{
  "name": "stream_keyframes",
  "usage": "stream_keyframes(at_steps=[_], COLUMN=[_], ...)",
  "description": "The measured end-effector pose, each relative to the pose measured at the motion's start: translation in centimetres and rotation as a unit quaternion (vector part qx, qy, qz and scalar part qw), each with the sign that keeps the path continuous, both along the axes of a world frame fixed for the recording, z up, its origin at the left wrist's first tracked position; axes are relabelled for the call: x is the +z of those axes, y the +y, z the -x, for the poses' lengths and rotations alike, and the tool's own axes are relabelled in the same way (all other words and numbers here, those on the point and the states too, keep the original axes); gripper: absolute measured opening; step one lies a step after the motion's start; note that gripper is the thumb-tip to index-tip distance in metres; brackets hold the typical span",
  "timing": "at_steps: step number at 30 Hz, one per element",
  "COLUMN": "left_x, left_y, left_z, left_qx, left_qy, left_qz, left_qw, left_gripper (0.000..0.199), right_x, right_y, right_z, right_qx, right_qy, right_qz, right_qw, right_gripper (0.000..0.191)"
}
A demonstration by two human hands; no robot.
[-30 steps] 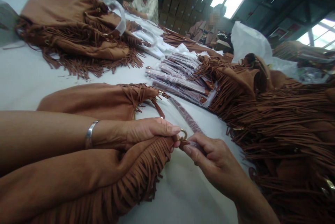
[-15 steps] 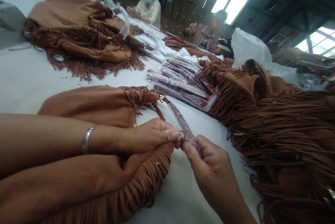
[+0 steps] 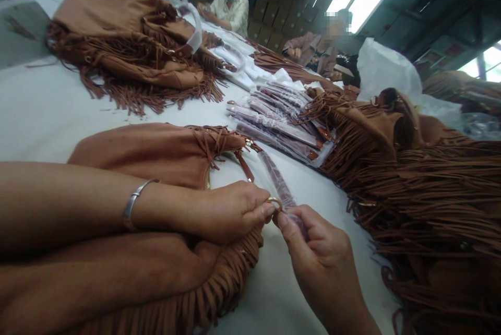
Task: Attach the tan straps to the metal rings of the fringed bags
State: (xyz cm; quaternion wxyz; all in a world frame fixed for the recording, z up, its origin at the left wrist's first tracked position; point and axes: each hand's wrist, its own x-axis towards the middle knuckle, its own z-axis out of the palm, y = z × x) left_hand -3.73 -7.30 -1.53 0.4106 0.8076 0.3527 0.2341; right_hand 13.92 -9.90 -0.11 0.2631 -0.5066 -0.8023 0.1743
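Observation:
A brown fringed bag (image 3: 133,155) lies under my left forearm, its fringe spreading toward the lower middle. My left hand (image 3: 235,211) is closed, thumb and fingers pinching a gold ring (image 3: 276,201) at the bag's near end. Pressed close to that ring, my right hand (image 3: 317,251) is closed on the end of a plastic-wrapped strap (image 3: 276,176). The strap runs up to a metal clasp (image 3: 249,142) at the bag's far end. A small leather tab (image 3: 245,166) hangs beside the clasp. The exact join between ring and strap end is partly hidden by my fingers.
Another fringed bag (image 3: 129,43) lies at the upper left of the white table (image 3: 113,110). Several wrapped straps (image 3: 277,121) are stacked behind my hands. A large fringed pile (image 3: 422,194) covers the right side. Two people (image 3: 230,9) sit across the table.
The view has shifted slightly, moving the scene to the right. My left fingers have slid back a little on the ring, so more of it shows. My right hand still grips the strap end.

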Motion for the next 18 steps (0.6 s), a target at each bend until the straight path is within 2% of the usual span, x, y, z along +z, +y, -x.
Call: stream_keyframes(at_steps=[3, 5, 13, 16, 18], left_x=[-0.3, -0.6, -1.4, -1.3, -1.2], left_y=[-0.1, -0.3, -1.3, -1.4, -1.4], left_z=[0.1, 0.0, -0.5, -0.5, -0.5], left_qx=[0.005, 0.006, 0.066, 0.07, 0.073], left_qy=[-0.064, -0.081, 0.04, 0.04, 0.023], left_qz=[-0.008, -0.024, -0.126, -0.131, -0.147], left_qw=[0.998, 0.996, 0.989, 0.988, 0.986], left_gripper=[0.025, 0.025, 0.034, 0.034, 0.033], right_x=[-0.7, -1.0, -1.0, -1.0, -1.2], right_y=[-0.1, -0.2, -0.3, -0.3, -0.5], right_z=[0.1, 0.2, 0.7, 0.9, 1.1], right_qx=[0.014, 0.031, 0.039, 0.034, 0.009], right_qy=[-0.025, -0.043, -0.088, -0.109, -0.088], right_qz=[-0.144, -0.212, -0.291, -0.33, -0.311], right_qw=[0.989, 0.976, 0.952, 0.937, 0.946], right_gripper=[0.018, 0.016, 0.012, 0.007, 0.008])
